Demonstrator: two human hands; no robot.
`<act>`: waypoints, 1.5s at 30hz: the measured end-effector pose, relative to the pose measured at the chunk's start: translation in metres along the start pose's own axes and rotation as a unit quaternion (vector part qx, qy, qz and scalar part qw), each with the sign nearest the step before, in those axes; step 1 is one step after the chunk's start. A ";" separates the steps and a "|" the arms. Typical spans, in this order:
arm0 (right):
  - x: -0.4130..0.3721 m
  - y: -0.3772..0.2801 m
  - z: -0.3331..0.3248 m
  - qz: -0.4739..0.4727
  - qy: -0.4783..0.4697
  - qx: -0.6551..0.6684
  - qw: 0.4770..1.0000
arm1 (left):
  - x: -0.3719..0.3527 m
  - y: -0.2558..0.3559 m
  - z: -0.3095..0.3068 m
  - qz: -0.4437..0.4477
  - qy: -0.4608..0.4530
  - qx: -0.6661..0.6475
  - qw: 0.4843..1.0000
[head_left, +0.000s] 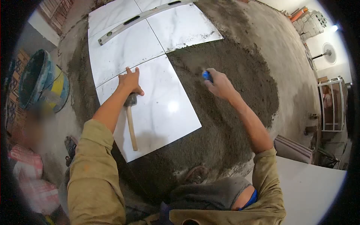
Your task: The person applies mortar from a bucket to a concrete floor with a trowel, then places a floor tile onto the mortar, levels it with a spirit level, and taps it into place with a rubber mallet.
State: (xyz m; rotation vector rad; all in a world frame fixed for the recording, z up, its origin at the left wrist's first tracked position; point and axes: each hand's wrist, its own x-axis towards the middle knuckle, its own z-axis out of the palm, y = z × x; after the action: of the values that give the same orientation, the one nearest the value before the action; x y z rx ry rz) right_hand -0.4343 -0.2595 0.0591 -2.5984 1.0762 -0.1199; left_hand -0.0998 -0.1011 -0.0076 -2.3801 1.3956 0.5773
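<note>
My left hand (130, 81) lies on a white marbled tile (168, 108), fingers spread near the joint with the tile behind it. Just below that palm is the dark head of a mallet (130, 100), its wooden handle lying along the tile toward me. My right hand (220, 85) is closed around a blue-handled tool (206, 75) over the damp grey mortar bed (240, 108), to the right of the tile. The tool's working end is blurred against the mortar. A long metal spirit level (146, 15) rests across the farther laid tiles (180, 28).
A dirty bucket (56, 82) stands at the left, with red-and-white sacks (32, 176) below it. Stacked tiles (293, 149) lean at the right beside a large pale panel (300, 183). A white metal frame (332, 105) and a fan (329, 53) are farther right.
</note>
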 end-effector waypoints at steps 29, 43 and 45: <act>0.118 0.166 -0.010 0.300 0.051 0.347 0.887 | -0.003 0.010 -0.010 0.018 0.004 0.028 0.999; 0.061 0.044 0.029 0.256 -0.033 0.431 0.865 | 0.001 0.004 -0.003 0.019 0.013 0.033 0.999; 0.049 0.021 0.034 0.256 -0.038 0.436 0.862 | 0.000 0.004 -0.004 0.007 0.010 0.034 0.999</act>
State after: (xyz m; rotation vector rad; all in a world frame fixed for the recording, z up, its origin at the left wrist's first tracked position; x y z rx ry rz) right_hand -0.4065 -0.2984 0.0176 -1.4587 1.2580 -0.2932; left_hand -0.1025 -0.1048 -0.0046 -2.3309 1.4194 0.5031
